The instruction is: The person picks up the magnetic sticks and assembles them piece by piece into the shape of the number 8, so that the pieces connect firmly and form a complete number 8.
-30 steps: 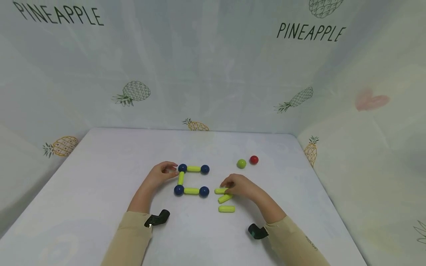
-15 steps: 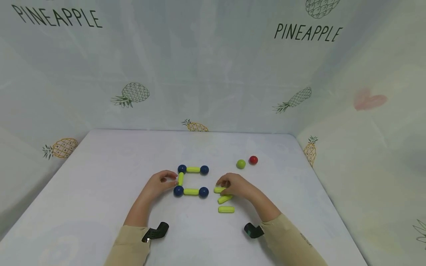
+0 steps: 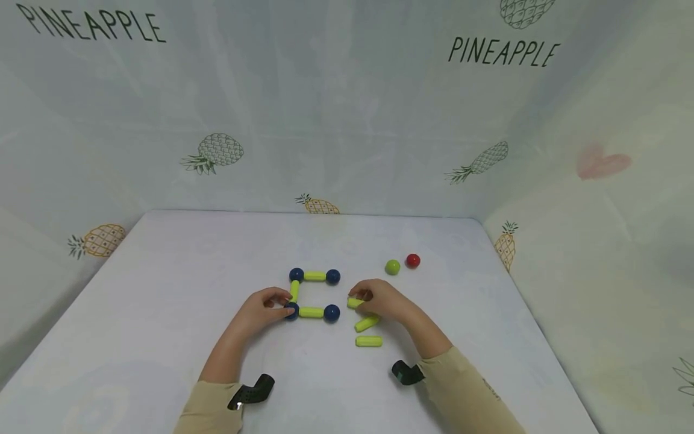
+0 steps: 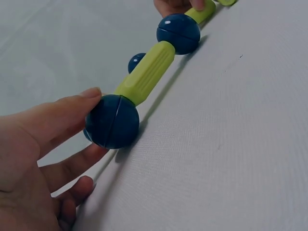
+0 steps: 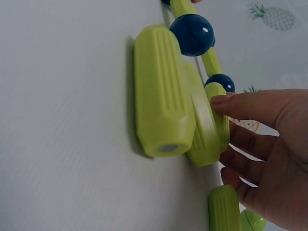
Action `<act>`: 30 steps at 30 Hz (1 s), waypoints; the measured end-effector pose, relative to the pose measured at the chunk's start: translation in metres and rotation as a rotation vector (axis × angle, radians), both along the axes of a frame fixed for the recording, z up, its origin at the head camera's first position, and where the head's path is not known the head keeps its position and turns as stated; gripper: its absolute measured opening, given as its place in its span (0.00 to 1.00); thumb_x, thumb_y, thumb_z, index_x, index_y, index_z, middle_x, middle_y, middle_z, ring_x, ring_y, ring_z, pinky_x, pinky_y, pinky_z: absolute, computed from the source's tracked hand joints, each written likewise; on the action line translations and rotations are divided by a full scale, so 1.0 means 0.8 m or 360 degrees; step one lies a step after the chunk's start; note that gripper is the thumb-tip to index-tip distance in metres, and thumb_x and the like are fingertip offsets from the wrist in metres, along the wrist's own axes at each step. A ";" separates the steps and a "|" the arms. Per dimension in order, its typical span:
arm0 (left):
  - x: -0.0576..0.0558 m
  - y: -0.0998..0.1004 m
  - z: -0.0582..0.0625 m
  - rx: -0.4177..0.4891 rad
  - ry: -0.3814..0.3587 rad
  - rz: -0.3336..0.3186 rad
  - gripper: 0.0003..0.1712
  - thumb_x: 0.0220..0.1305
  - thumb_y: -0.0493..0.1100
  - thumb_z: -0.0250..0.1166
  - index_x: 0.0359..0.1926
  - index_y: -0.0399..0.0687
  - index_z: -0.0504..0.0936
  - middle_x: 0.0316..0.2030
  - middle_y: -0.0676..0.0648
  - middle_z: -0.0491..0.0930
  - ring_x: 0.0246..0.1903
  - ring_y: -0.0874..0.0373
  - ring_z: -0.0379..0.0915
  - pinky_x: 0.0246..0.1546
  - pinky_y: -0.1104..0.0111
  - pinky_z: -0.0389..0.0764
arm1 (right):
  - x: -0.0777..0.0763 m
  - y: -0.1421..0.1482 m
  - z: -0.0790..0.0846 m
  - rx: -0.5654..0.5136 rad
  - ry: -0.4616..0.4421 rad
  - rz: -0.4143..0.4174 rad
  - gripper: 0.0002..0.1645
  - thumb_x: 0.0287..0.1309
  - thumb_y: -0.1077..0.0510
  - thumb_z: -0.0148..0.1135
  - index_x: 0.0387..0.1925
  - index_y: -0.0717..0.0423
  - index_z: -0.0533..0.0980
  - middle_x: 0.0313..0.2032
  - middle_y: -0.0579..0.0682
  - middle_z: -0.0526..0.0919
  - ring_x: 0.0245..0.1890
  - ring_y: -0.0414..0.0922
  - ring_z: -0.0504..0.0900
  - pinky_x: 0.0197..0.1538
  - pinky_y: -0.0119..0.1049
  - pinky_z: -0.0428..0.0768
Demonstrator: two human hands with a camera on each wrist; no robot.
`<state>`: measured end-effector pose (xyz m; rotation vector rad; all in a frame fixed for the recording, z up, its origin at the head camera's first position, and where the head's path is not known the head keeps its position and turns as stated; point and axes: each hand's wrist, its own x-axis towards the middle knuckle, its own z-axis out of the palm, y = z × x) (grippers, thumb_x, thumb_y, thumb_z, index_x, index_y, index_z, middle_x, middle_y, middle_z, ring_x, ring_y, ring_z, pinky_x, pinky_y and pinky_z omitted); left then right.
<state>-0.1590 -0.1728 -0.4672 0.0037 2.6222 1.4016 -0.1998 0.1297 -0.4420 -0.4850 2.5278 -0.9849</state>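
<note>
Covering both forearms, tan cloth sleeves lie nearest, each with a smooth black angled device at its cuff. Beyond them, on a white, finely woven surface, one loose rod lies roughly parallel to the far edge: yellow-green, faceted and grooved lengthwise, with tapered ends and a grey disc in its tip. Just past it a slanted rod lies askew, its farther end toward the right edge.

Midway between the left and right edges sits a C-shaped frame of four round blue balls and three ribbed rods, its gap facing the right edge. The left hand pinches its near left blue ball, thumb against the glossy, seamed shell. The right hand has a narrow grip, thumb and fingers pinching the third rod near the gap; whether that rod touches the surface cannot be told. The right wrist view shows a fourth rod beside this hand.

Farther off, toward the far right corner, are a shiny green ball and red ball. Behind the far edge hangs a pale, softly creased backdrop printed with pineapples.
</note>
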 end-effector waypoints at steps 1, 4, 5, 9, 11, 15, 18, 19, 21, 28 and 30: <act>0.000 -0.001 -0.001 0.0007 0.0006 -0.0009 0.17 0.56 0.46 0.74 0.47 0.49 0.84 0.42 0.50 0.81 0.51 0.47 0.70 0.54 0.50 0.69 | -0.001 0.000 0.000 -0.0010 0.0006 -0.0015 0.16 0.57 0.63 0.68 0.47 0.49 0.82 0.37 0.44 0.78 0.38 0.45 0.74 0.40 0.37 0.76; 0.000 -0.004 -0.005 0.0002 0.0022 -0.0031 0.18 0.55 0.47 0.74 0.46 0.50 0.84 0.43 0.49 0.80 0.50 0.48 0.70 0.54 0.51 0.70 | -0.002 -0.001 0.000 -0.0036 0.0022 -0.0045 0.16 0.57 0.62 0.68 0.48 0.47 0.82 0.38 0.44 0.78 0.39 0.45 0.74 0.40 0.37 0.76; 0.001 -0.005 -0.006 -0.0003 0.0024 -0.0037 0.18 0.55 0.48 0.75 0.46 0.50 0.84 0.44 0.49 0.80 0.49 0.49 0.70 0.53 0.52 0.70 | -0.003 -0.001 0.000 -0.0043 0.0028 -0.0050 0.16 0.58 0.61 0.68 0.48 0.47 0.81 0.38 0.44 0.78 0.39 0.45 0.74 0.40 0.37 0.76; 0.003 -0.009 -0.009 -0.0032 0.0033 -0.0057 0.17 0.53 0.49 0.75 0.45 0.53 0.85 0.43 0.50 0.79 0.46 0.51 0.69 0.48 0.55 0.70 | -0.004 -0.004 0.003 -0.0064 0.0039 -0.0069 0.16 0.58 0.61 0.68 0.49 0.47 0.81 0.39 0.44 0.78 0.40 0.45 0.75 0.41 0.36 0.76; 0.003 -0.008 -0.010 -0.0028 0.0041 -0.0067 0.17 0.53 0.49 0.76 0.44 0.54 0.85 0.42 0.52 0.79 0.45 0.52 0.69 0.48 0.56 0.70 | -0.005 -0.007 0.006 -0.0081 0.0044 -0.0088 0.16 0.59 0.61 0.67 0.49 0.47 0.81 0.39 0.44 0.78 0.41 0.45 0.75 0.42 0.37 0.77; 0.003 -0.005 -0.013 -0.0015 0.0083 -0.0105 0.17 0.52 0.50 0.76 0.44 0.54 0.85 0.41 0.53 0.80 0.47 0.52 0.70 0.51 0.54 0.69 | -0.006 -0.014 0.011 -0.0112 0.0058 -0.0139 0.16 0.59 0.61 0.67 0.49 0.47 0.81 0.39 0.44 0.79 0.42 0.45 0.75 0.45 0.39 0.77; 0.004 -0.004 -0.017 -0.0010 0.0110 -0.0123 0.17 0.52 0.50 0.76 0.43 0.54 0.85 0.40 0.55 0.80 0.49 0.52 0.70 0.54 0.54 0.68 | -0.008 -0.021 0.011 -0.0141 0.0066 -0.0157 0.16 0.59 0.62 0.67 0.49 0.48 0.81 0.40 0.44 0.79 0.42 0.45 0.76 0.46 0.40 0.77; 0.004 -0.004 -0.018 -0.0007 0.0118 -0.0127 0.17 0.52 0.50 0.76 0.43 0.54 0.85 0.40 0.55 0.81 0.49 0.52 0.70 0.54 0.53 0.68 | -0.009 -0.024 0.011 -0.0154 0.0073 -0.0158 0.16 0.59 0.62 0.67 0.50 0.49 0.81 0.40 0.45 0.79 0.42 0.45 0.76 0.46 0.40 0.77; 0.004 -0.004 -0.020 0.0001 0.0136 -0.0136 0.17 0.52 0.50 0.76 0.43 0.54 0.85 0.40 0.56 0.81 0.50 0.52 0.70 0.55 0.53 0.67 | -0.011 -0.029 0.010 -0.0187 0.0081 -0.0164 0.17 0.59 0.62 0.67 0.51 0.49 0.80 0.40 0.45 0.80 0.43 0.45 0.77 0.46 0.40 0.77; 0.002 -0.002 -0.021 -0.0010 0.0151 -0.0166 0.19 0.50 0.48 0.78 0.44 0.54 0.85 0.39 0.57 0.81 0.51 0.52 0.70 0.55 0.52 0.67 | -0.015 -0.041 0.009 -0.0286 0.0093 -0.0236 0.20 0.61 0.62 0.65 0.54 0.47 0.78 0.43 0.47 0.80 0.45 0.47 0.79 0.47 0.42 0.78; 0.002 -0.002 -0.019 -0.0016 0.0149 -0.0167 0.20 0.49 0.48 0.78 0.44 0.53 0.84 0.38 0.57 0.81 0.51 0.52 0.70 0.56 0.53 0.67 | -0.015 -0.044 0.008 -0.0319 0.0076 -0.0252 0.20 0.61 0.62 0.65 0.55 0.48 0.78 0.44 0.48 0.80 0.45 0.47 0.79 0.46 0.42 0.79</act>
